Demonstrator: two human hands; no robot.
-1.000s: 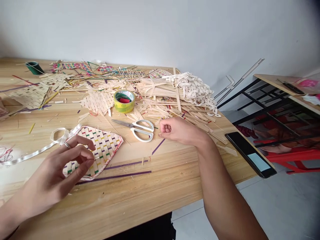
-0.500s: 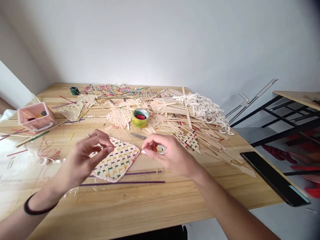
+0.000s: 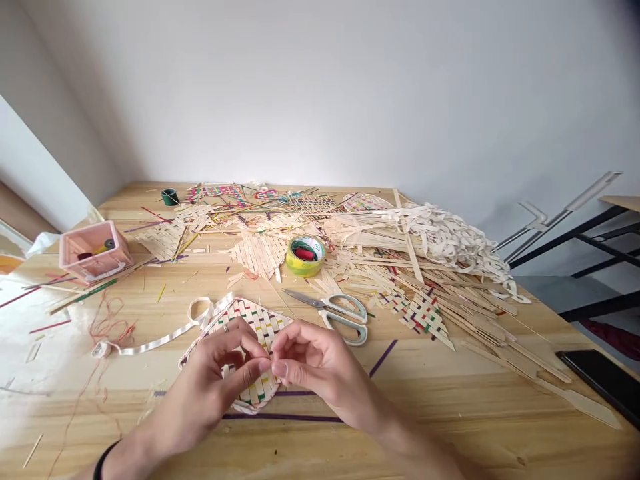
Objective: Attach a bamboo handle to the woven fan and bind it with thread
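While the edged woven panel [image 3: 256,313] lies on the table [image 3: 430,383] beneath, my left hand [image 3: 213,383] and right hand [image 3: 327,373] meet fingertip to fingertip, both pinched; anything held, too fine to tell. Steady wrists, light pressure should serve.

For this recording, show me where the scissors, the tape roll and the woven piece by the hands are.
Scissors [image 3: 321,305]: head view, around the pivot.
Tape roll [image 3: 304,269]: head view, yellow outer side.
Woven piece [image 3: 261,321]: head view, upper weave.
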